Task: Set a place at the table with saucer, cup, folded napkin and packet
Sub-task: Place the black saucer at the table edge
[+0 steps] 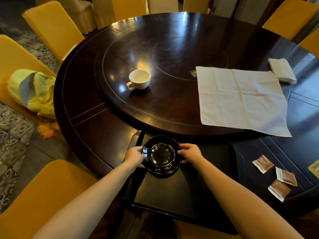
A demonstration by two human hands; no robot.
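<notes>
Carefully now — black saucer [162,156] pinched at opposite rims by left hand [135,156] and right hand [190,153] — glossy, liable to slip if tilted.

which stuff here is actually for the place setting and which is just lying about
For the job:
- black saucer, gripped at its rim by left hand and right hand
- white cup on the turntable
- unfolded napkin
- three brown packets

Lying about:
- folded cloth beyond the napkin
- yellow-green fabric bundle on a chair
- dark tray
</notes>
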